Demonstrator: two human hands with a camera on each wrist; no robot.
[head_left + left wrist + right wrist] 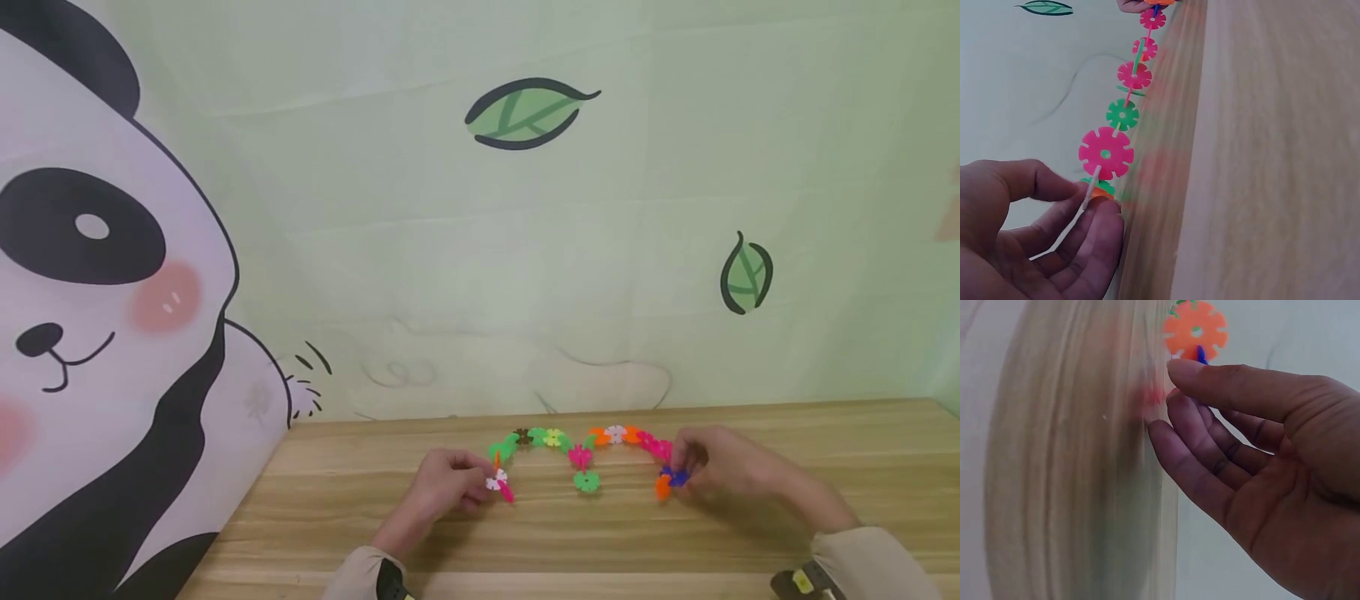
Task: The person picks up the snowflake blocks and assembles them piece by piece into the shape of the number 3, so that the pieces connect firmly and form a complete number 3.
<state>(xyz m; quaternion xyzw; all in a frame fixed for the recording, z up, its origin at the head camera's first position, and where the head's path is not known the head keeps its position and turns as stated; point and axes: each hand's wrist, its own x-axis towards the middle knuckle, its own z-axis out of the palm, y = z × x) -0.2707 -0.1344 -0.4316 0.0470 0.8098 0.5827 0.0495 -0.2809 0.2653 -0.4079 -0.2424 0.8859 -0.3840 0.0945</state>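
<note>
A chain of interlocking notched plastic discs [552, 437], in several colours, makes two arches on the table between my hands. My left hand [450, 482] pinches the white disc [497, 480] at its left end. A pink disc [1105, 154] slots into that white piece, which shows edge-on in the left wrist view. At the other end, the thumb and fingers of my right hand [726, 463] pinch the chain by the blue disc [678, 477]. Beside these fingertips an orange disc [1185, 334] juts out. A green disc [587, 481] hangs from the middle, under a pink one.
The wooden table [337, 517] carries the chain and runs back to a pale green wall cloth [375, 208]. Printed on the cloth are a large panda [82, 350] at the left and green leaves [528, 117].
</note>
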